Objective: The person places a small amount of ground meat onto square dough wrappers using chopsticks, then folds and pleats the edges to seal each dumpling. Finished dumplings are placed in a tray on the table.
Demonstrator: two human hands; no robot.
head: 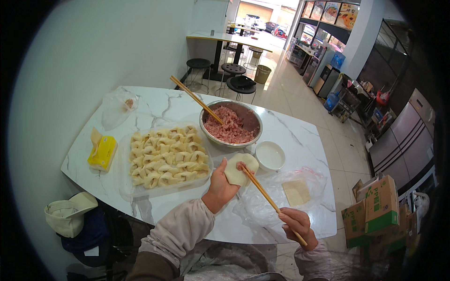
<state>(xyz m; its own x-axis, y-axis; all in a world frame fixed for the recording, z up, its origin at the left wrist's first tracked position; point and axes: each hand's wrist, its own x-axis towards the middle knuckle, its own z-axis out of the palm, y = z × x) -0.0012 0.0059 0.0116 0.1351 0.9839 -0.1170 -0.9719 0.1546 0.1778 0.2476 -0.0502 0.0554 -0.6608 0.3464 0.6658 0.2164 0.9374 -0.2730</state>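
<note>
My left hand [221, 186] holds up a flat, pale dough wrapper [232, 174] over the table. My right hand [298, 224] grips a pair of wooden chopsticks [263, 191], whose tips press a small lump of minced meat [241, 166] onto that wrapper. Beyond the hands, a steel bowl [260, 131] contains pink minced meat [228, 123], with a second pair of chopsticks [195, 98] leaning in it. A small white bowl [270, 155] of clear liquid stands beside the wrapper. To the left, rows of folded dumplings [168, 154] fill a clear plastic tray [128, 189].
Square wrappers [296, 193] lie on a clear plastic bag [260, 207] at the right. A yellow tissue pack [102, 152] and a knotted plastic bag [117, 109] rest on the marble-patterned table [291, 123]. Cardboard boxes [381, 203] stand right; a stool with caps [70, 217] is left.
</note>
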